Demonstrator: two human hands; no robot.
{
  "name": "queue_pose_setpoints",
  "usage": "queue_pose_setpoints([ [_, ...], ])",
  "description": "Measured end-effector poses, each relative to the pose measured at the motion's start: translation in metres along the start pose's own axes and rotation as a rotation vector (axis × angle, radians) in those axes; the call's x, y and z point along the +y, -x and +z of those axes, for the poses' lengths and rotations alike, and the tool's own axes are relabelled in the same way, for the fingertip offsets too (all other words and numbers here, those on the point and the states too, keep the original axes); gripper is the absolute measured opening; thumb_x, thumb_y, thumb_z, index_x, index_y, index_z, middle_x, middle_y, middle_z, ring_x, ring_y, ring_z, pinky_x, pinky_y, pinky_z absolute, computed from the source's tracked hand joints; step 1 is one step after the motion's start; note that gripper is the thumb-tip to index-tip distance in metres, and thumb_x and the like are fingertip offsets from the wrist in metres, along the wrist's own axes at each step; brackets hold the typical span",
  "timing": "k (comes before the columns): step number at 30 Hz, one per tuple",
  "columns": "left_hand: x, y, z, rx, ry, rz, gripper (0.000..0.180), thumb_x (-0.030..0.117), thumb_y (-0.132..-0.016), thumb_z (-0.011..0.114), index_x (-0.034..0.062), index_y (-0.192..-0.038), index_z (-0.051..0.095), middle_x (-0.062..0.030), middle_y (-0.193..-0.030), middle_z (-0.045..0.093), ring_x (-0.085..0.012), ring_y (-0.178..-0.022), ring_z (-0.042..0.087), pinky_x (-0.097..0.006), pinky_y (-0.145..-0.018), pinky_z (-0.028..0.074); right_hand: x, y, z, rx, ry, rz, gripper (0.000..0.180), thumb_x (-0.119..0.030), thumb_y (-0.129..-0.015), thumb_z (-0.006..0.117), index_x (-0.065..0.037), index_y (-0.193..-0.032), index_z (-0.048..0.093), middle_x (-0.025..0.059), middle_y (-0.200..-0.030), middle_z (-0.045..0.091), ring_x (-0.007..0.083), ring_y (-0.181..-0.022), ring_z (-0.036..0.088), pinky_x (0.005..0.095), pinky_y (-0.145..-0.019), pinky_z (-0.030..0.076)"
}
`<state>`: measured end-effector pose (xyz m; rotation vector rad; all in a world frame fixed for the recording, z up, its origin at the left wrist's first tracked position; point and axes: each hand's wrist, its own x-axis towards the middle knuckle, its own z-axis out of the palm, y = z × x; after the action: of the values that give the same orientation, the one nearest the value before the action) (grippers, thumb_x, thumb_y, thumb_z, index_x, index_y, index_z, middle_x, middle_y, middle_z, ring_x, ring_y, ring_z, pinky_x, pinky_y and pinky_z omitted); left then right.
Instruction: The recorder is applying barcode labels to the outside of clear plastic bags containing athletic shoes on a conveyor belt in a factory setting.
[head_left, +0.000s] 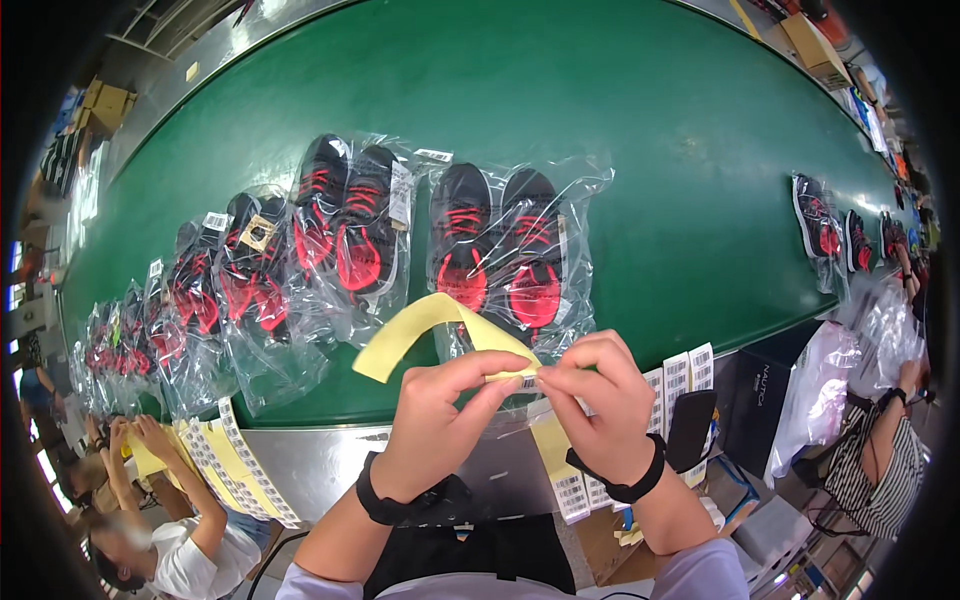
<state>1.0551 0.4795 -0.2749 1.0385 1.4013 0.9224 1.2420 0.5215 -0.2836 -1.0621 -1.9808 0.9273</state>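
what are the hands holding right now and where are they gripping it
Both hands pinch a yellow backing strip at its near end: left hand and right hand meet fingertip to fingertip there, while the rest curls up free over the bagged shoes.

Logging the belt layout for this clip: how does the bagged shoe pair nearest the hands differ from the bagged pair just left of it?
The nearest bagged pair lies almost upright and apart from its neighbours; the left bagged pair tilts and overlaps the next bag in the row. The yellow backing strip, held by left hand and right hand, crosses the nearest pair's lower edge, not the left pair's. Both hold black shoes with red laces in clear bags on the green belt.
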Motion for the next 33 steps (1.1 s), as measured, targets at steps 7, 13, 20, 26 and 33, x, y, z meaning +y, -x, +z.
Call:
queue_pose_setpoints([
  [7, -0.014, -0.01, 0.005, 0.061, 0.109, -0.024, 0.03, 0.022, -0.1, 0.058, -0.0033, -0.097, 0.074, -0.0022, -0.057, 0.052, -0.0049, -0.053, 0.039, -0.025, -0.05, 0.033, 0.006, 0.004, -0.013, 0.208, -0.174, 0.119, 0.018, 0.009, -0.074, 0.075, 0.0, -0.088, 0.07, 0.008, -0.092, 0.058, 0.0207, -0.08, 0.058, 0.0301, -0.068, 0.048],
  [13, -0.022, -0.014, 0.005, 0.034, -0.027, -0.011, 0.028, 0.02, -0.1, 0.058, -0.0039, -0.097, 0.073, 0.0001, -0.058, 0.049, -0.005, -0.054, 0.038, -0.025, -0.05, 0.032, 0.055, -0.03, -0.028, 0.428, -0.607, 0.475, 0.009, 0.005, -0.088, 0.068, 0.005, -0.097, 0.067, 0.0069, -0.103, 0.058, 0.0124, -0.09, 0.058, 0.0267, -0.077, 0.049],
  [20, -0.029, -0.029, 0.002, 0.425, -0.125, 0.156, 0.019, -0.003, -0.091, 0.064, -0.0032, -0.11, 0.069, -0.0131, -0.085, 0.073, -0.0107, -0.071, 0.067, -0.025, -0.064, 0.05, 0.138, -0.065, 0.006, 0.572, -0.708, 0.645, 0.071, 0.003, -0.086, 0.07, -0.004, -0.148, 0.036, 0.0107, -0.116, 0.062, 0.0119, -0.092, 0.06, 0.0264, -0.077, 0.052],
  [26, -0.038, -0.086, 0.016, 0.314, -0.504, 0.361, 0.035, 0.004, -0.089, 0.07, -0.0023, -0.122, 0.062, -0.0122, -0.088, 0.066, -0.0235, -0.072, 0.061, -0.034, -0.067, 0.05, 0.164, -0.094, 0.02, 0.453, -0.496, 0.624, 0.073, 0.003, -0.085, 0.07, -0.004, -0.148, 0.035, 0.0055, -0.094, 0.069, 0.0083, -0.078, 0.059, 0.0223, -0.068, 0.046],
  [33, -0.071, -0.12, 0.057, 0.089, -0.694, 0.452, 0.051, 0.018, -0.086, 0.073, -0.0004, -0.13, 0.056, -0.0188, -0.112, 0.063, -0.0365, -0.109, 0.056, -0.051, -0.103, 0.037, 0.172, -0.058, -0.02, 0.336, -0.482, 0.685, 0.072, 0.007, -0.087, 0.065, -0.004, -0.15, 0.032, 0.0015, -0.083, 0.064, 0.0058, -0.072, 0.057, 0.0209, -0.065, 0.047],
])
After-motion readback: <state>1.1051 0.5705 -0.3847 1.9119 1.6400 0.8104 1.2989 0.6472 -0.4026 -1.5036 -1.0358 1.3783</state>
